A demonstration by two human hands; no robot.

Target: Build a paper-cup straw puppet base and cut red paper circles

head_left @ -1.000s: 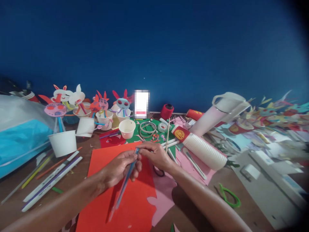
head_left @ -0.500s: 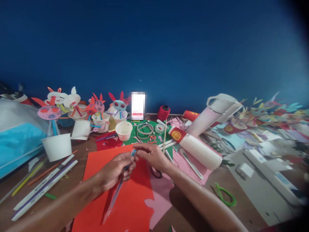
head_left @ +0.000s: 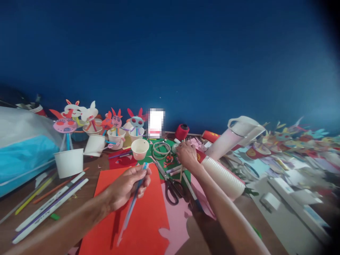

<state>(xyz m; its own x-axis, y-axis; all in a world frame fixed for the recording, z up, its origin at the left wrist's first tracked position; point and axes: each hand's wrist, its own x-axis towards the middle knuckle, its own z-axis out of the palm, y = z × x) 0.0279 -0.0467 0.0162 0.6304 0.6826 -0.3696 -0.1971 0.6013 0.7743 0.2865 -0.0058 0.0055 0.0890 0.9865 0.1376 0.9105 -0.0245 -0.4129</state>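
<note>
My left hand is closed on a thin blue and whitish strip, held slanting above the red-orange paper. The strip's blue top end sticks out above my fingertips. Farther back and to the right, my right hand reaches over the green sheet, its fingers bent down beside a roll of tape. Whether it grips the roll is not clear. Black-handled scissors lie between my hands, near several pens.
Paper puppets in white cups stand at the back left, with pens in front. An empty cup sits mid-back. A cup stack and a pitcher are on the right.
My right hand has left the strip's top end and moved right and back to the tape roll. My left hand still holds the strip. The scissors are now more exposed.
</note>
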